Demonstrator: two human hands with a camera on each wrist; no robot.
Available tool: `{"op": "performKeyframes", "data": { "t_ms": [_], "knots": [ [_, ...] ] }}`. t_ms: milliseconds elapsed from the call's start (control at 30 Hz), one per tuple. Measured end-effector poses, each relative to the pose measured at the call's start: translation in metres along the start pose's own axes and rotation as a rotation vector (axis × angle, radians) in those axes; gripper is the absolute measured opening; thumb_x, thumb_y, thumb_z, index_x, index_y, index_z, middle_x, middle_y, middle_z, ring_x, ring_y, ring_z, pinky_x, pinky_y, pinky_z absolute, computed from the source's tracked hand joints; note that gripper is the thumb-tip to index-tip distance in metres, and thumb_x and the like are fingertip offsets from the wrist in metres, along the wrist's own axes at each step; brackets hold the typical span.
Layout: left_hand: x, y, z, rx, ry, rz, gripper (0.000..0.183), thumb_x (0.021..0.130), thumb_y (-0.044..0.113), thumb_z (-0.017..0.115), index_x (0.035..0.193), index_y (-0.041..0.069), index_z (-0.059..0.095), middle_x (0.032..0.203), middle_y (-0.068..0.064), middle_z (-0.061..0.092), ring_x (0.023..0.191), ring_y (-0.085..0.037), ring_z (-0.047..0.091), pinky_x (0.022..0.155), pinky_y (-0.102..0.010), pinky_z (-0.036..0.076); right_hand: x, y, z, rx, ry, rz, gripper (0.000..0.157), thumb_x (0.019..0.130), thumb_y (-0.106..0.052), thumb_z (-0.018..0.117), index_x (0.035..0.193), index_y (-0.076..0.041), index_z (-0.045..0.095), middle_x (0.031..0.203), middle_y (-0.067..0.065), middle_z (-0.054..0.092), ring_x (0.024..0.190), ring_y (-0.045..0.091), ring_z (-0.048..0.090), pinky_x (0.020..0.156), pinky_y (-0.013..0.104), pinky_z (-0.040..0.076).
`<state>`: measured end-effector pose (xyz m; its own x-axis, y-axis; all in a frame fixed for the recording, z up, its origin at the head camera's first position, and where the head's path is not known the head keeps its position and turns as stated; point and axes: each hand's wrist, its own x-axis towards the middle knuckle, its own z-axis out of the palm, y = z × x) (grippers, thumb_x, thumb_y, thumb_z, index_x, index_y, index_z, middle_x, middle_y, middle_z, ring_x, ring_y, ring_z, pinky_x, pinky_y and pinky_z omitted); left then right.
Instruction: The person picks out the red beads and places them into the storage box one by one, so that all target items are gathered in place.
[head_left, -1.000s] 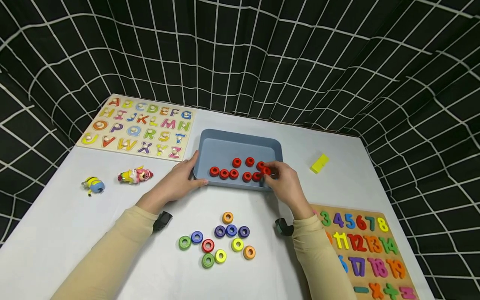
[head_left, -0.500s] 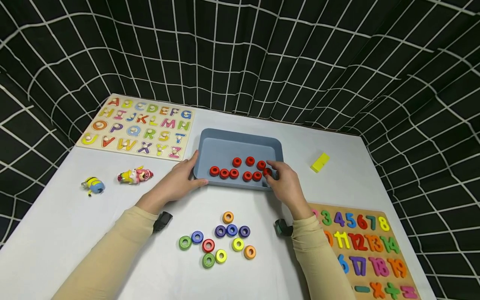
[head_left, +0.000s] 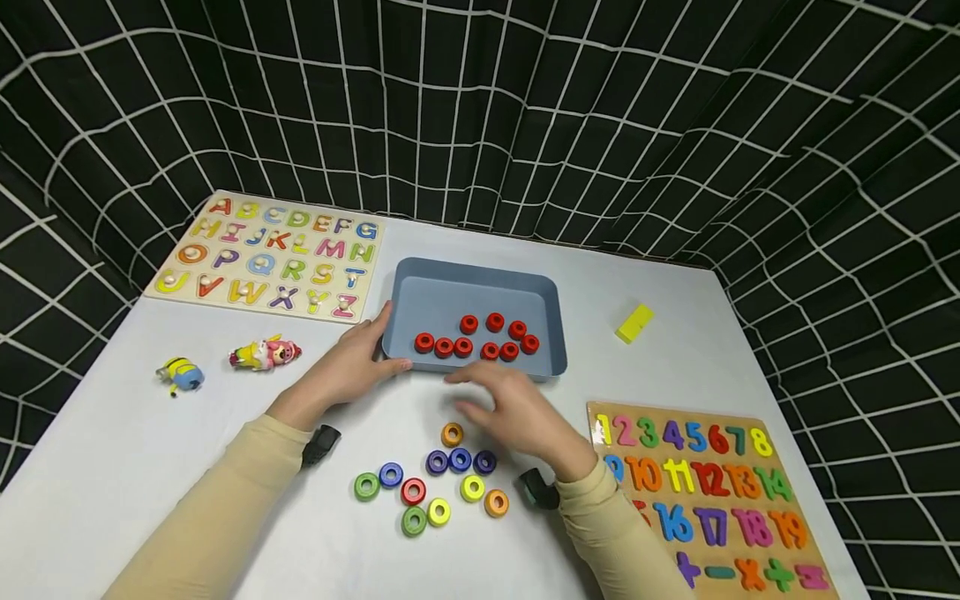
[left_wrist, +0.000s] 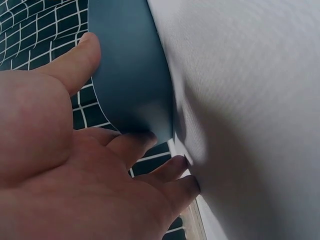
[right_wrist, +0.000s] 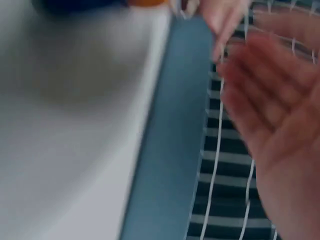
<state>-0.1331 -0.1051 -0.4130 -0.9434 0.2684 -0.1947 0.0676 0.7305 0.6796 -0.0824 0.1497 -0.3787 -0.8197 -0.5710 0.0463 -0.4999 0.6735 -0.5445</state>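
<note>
Several red ring beads lie inside the blue-grey tray, towards its front and right. My left hand rests against the tray's front left corner, fingers along the left side and thumb at the front. In the left wrist view, its fingertips touch the tray's outer wall. My right hand, empty and with loosely extended fingers, hovers between the tray and a loose cluster of beads. That cluster includes an orange bead, a purple bead, a red bead and a green bead.
At the back left lies an alphabet puzzle board. Nearer are a pink and yellow figurine and a yellow and blue toy. To the right are a yellow block and a number puzzle board, partly behind the right sleeve.
My right hand has let go of a red bead at the tray's right end and moved left and nearer, out over the table. The left hand has stayed at the tray.
</note>
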Motion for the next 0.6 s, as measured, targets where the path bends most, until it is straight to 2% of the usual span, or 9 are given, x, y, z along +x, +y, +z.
{"op": "performKeyframes", "data": {
  "t_ms": [133,233,433,600],
  "knots": [
    [0.001,-0.001,-0.001,0.002,-0.009,-0.004,0.097,0.089,0.046,0.064,0.156,0.015,0.001,0.155,-0.027,0.025,0.143,-0.043,0.026,0.114,-0.059,0.026,-0.002,-0.025,0.019,-0.07,-0.29,-0.209,0.027,0.091,-0.029,0.066,0.117,-0.021,0.066,0.118,-0.01,0.065,0.112,0.003,0.057,0.101,0.022,0.046],
    [0.002,-0.001,0.0,0.003,-0.01,0.003,0.097,0.089,0.045,0.064,0.156,0.016,0.001,0.155,-0.027,0.025,0.143,-0.042,0.027,0.114,-0.059,0.027,-0.005,-0.036,0.028,-0.093,-0.397,-0.284,0.024,0.091,-0.031,0.066,0.113,-0.021,0.067,0.113,-0.012,0.065,0.109,0.0,0.056,0.1,0.018,0.044],
    [0.001,-0.001,-0.001,-0.001,-0.002,0.008,0.096,0.089,0.044,0.065,0.156,0.015,0.002,0.155,-0.026,0.025,0.143,-0.042,0.026,0.114,-0.059,0.027,-0.01,-0.045,0.035,-0.156,-0.429,-0.335,0.015,0.092,-0.025,0.065,0.106,-0.022,0.068,0.101,-0.015,0.065,0.098,-0.001,0.054,0.092,0.014,0.043],
    [0.0,-0.002,-0.001,-0.014,-0.006,-0.001,0.096,0.089,0.044,0.065,0.156,0.016,0.002,0.156,-0.026,0.025,0.143,-0.042,0.025,0.114,-0.059,0.026,-0.011,-0.046,0.038,-0.211,-0.398,-0.407,0.016,0.09,-0.017,0.067,0.105,-0.023,0.067,0.098,-0.015,0.067,0.101,0.002,0.056,0.101,0.022,0.042]
  ]
}}
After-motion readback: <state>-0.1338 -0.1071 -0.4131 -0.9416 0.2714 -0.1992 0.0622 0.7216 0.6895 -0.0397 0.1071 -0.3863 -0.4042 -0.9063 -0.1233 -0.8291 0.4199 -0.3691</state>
